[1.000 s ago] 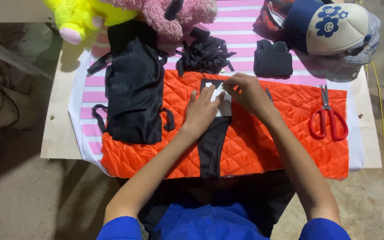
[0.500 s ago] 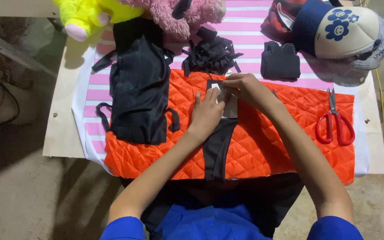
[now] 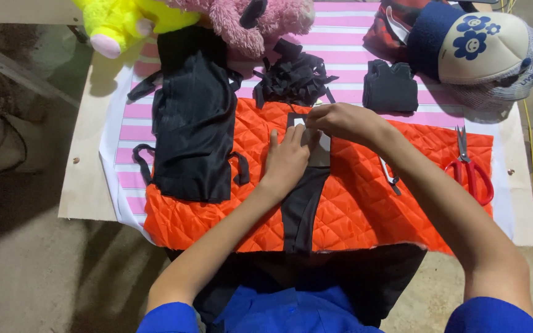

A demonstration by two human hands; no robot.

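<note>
An orange quilted fabric [image 3: 365, 203] lies spread over the table's near half. A narrow black fabric strip [image 3: 303, 209] runs down its middle, with a small white card-like template [image 3: 321, 147] at the strip's top end. My left hand [image 3: 288, 157] lies flat on the strip and the template's left edge, fingers together and pointing away. My right hand [image 3: 343, 120] sits at the template's upper end with fingers curled and pinched; whether a small marker is in them is hidden.
Red-handled scissors [image 3: 470, 172] lie on the orange fabric at the right. A black garment piece [image 3: 192, 129] lies at the left, black scraps [image 3: 294, 77] and a folded black piece [image 3: 391, 87] behind. Plush toys [image 3: 192, 15] and caps [image 3: 482, 46] line the far edge.
Both hands stay on the template; the right hand has shifted slightly along its upper edge. The view has moved a little.
</note>
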